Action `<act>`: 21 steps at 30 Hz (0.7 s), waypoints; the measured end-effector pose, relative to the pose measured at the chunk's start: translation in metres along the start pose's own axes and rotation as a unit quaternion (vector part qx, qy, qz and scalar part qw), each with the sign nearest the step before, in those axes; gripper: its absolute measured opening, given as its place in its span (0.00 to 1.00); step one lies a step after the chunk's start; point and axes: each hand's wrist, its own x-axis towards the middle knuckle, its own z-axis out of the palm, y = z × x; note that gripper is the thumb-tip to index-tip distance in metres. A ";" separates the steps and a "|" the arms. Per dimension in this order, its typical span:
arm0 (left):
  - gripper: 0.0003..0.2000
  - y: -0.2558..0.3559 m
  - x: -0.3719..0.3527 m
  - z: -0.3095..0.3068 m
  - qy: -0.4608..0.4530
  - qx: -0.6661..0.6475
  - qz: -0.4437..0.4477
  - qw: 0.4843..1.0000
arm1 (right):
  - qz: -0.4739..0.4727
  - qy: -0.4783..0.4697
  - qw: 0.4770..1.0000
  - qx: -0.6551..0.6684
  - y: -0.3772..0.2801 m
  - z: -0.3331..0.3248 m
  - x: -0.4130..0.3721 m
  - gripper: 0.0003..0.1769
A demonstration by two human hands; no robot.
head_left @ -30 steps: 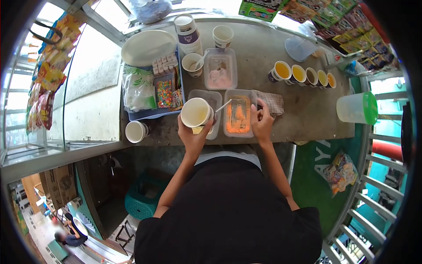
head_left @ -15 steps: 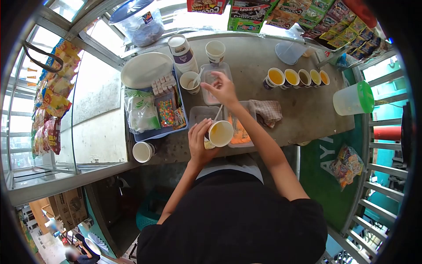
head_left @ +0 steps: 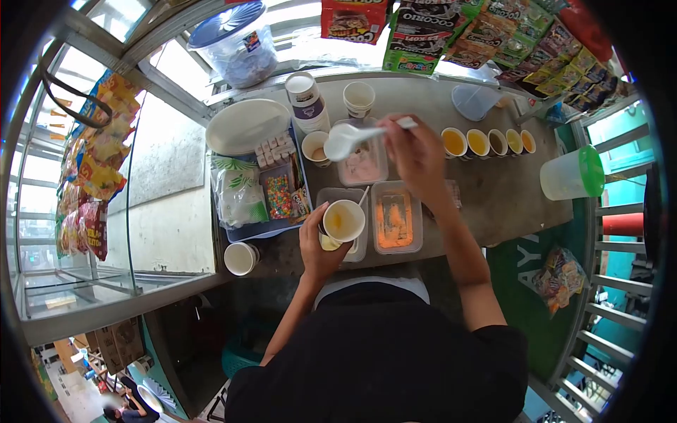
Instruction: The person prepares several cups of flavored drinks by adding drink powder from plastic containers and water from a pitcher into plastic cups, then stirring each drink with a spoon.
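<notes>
My left hand [head_left: 319, 247] is wrapped round a paper cup [head_left: 344, 221] with something yellow in the bottom. Raised over the table, my right hand [head_left: 416, 156] grips the handle of a white spoon [head_left: 347, 141], whose bowl points left. Below the spoon is a tub of pale pink powder [head_left: 364, 168]. A tub of orange powder [head_left: 393, 224] stands to the right of the held cup. Behind that cup, a partly hidden tub [head_left: 350, 194] has a light handle sticking out. Left of the spoon bowl stands a paper cup [head_left: 315, 147] with a little brown content.
Several filled cups [head_left: 477, 143] form a row at the right, near a green-lidded container [head_left: 564, 175]. A blue tray [head_left: 271, 231] with sweets and a plastic bag lies at the left. Stacked cups [head_left: 307, 106] stand behind it. An empty cup [head_left: 240, 259] is at the front left edge.
My right hand now holds the white spoon, which stood in the cup at the back left before, and has moved right. The held cup appears slightly left and lower. The view has shifted.
</notes>
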 end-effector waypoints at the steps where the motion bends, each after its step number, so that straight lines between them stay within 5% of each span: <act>1: 0.39 0.001 0.003 0.003 0.002 -0.018 -0.015 1.000 | 0.005 -0.031 0.999 -0.039 -0.023 -0.014 -0.005 0.06; 5: 0.37 0.013 0.025 0.018 0.007 0.002 -0.003 1.000 | 0.022 -0.182 0.973 -0.138 -0.055 -0.053 -0.024 0.09; 10: 0.39 0.033 0.031 0.063 -0.025 -0.070 0.001 0.997 | 0.078 -0.185 0.973 -0.111 -0.041 -0.097 -0.049 0.15; 12: 0.38 0.049 0.033 0.084 -0.039 -0.080 0.020 0.996 | 0.107 -0.024 0.993 -0.040 -0.036 -0.132 -0.062 0.17; 16: 0.37 0.082 0.029 0.140 -0.032 -0.082 0.049 0.995 | 0.078 0.077 0.992 -0.058 -0.023 -0.217 -0.087 0.17; 20: 0.39 0.111 0.020 0.211 -0.027 -0.126 0.022 0.991 | 0.062 0.410 0.899 -0.144 0.007 -0.321 -0.120 0.13; 21: 0.39 0.123 0.018 0.226 -0.014 -0.135 0.005 0.991 | 0.062 0.401 0.902 -0.147 0.022 -0.356 -0.132 0.13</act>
